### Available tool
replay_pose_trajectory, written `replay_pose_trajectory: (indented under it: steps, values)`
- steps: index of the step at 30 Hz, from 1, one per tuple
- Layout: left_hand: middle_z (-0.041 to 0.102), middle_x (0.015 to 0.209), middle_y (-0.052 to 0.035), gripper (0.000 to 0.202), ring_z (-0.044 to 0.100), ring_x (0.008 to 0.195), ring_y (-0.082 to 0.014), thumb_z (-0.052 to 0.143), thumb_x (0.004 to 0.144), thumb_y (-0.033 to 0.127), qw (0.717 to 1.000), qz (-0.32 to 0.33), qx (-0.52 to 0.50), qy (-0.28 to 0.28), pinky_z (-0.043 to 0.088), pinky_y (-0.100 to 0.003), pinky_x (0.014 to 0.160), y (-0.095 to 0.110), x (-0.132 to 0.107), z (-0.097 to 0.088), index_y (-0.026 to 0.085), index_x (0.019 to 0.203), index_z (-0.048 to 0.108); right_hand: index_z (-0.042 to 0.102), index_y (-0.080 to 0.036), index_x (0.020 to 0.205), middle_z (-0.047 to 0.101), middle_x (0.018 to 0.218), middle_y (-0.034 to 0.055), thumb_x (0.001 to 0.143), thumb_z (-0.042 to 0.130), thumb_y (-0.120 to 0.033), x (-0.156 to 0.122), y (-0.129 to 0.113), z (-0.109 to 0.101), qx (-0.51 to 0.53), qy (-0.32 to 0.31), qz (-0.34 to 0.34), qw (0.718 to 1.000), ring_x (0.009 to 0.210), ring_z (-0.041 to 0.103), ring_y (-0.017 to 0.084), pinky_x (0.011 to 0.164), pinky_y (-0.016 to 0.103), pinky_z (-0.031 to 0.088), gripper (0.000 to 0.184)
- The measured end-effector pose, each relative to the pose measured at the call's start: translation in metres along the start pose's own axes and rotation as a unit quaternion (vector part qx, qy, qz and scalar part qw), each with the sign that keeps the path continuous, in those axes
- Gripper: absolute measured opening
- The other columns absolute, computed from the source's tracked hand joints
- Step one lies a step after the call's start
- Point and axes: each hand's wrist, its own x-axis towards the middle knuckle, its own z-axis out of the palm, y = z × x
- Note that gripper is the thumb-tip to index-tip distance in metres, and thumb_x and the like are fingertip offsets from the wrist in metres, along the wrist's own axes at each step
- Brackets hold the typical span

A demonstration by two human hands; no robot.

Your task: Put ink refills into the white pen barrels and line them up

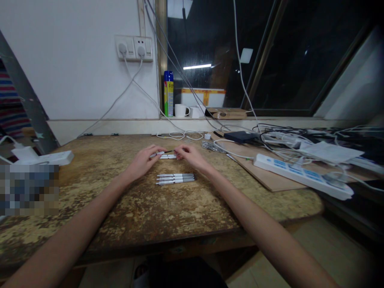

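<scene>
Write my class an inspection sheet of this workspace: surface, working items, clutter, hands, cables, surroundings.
Surface: wooden table, finish patchy and worn.
Working items: white-and-grey pens side by side; another white pen farther back, beside a thin dark piece, too small to identify.
Clutter: flat dark case, brown board and white power strip at the right.
Hands: left hand pinches a pen piece; right hand is by the dark piece, grip unclear.
Cables: tangled cables, right rear; white cords from wall sockets.
Surroundings: insecticide can and white mug before the window.
</scene>
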Motion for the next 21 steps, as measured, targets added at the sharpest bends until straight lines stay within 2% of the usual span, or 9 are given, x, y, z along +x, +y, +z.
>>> replay_pose_trajectory:
  steps: [3,5,9,14,21]
  values:
    - [0.068,0.121,-0.0075,0.035,0.062,0.113,-0.0238,0.044,0.102,0.038,1.0,-0.001,-0.001,-0.006,0.045,-0.039,0.103,0.002,0.0,-0.001,0.024,0.124,0.067,0.067,-0.016,0.084,0.07,0.086,0.0049,0.089,0.063,-0.045,-0.003,-0.006,0.002,0.031,-0.031,-0.001,0.999,0.074,0.065,0.015,0.078,0.03,0.054,0.029]
    - [0.067,0.122,-0.0079,0.037,0.062,0.114,-0.0239,0.045,0.102,0.039,1.0,-0.001,-0.005,-0.003,0.045,-0.038,0.104,0.004,0.001,-0.002,0.024,0.127,0.066,0.067,-0.017,0.085,0.07,0.087,0.0051,0.089,0.064,-0.046,-0.002,-0.008,0.0,0.055,-0.026,0.008,0.998,0.075,0.065,0.015,0.078,0.03,0.054,0.029]
    - [0.066,0.129,-0.0086,0.04,0.061,0.117,-0.0241,0.044,0.102,0.042,0.999,-0.023,-0.019,0.027,0.045,-0.039,0.105,0.0,0.0,-0.003,0.024,0.133,0.063,0.066,-0.017,0.082,0.07,0.084,0.0047,0.087,0.063,-0.047,0.003,-0.004,-0.009,0.057,0.029,0.012,0.998,0.075,0.065,0.016,0.077,0.03,0.054,0.03]
    - [0.07,0.119,-0.0073,0.039,0.066,0.103,-0.0233,0.049,0.099,0.041,0.992,-0.083,-0.002,0.09,0.049,-0.037,0.097,-0.022,-0.004,-0.001,0.023,0.131,0.063,0.066,-0.019,0.084,0.07,0.079,0.0041,0.085,0.064,-0.051,0.009,0.007,-0.017,0.018,0.123,-0.044,0.991,0.074,0.065,0.018,0.076,0.031,0.054,0.032]
    - [0.072,0.122,-0.0066,0.034,0.067,0.105,-0.0255,0.053,0.096,0.04,0.991,-0.097,0.006,0.094,0.049,-0.038,0.098,-0.037,-0.007,0.001,0.023,0.121,0.069,0.07,-0.019,0.096,0.072,0.079,0.0052,0.083,0.068,-0.049,0.01,0.007,-0.021,-0.005,0.14,-0.077,0.987,0.074,0.068,0.02,0.075,0.033,0.054,0.033]
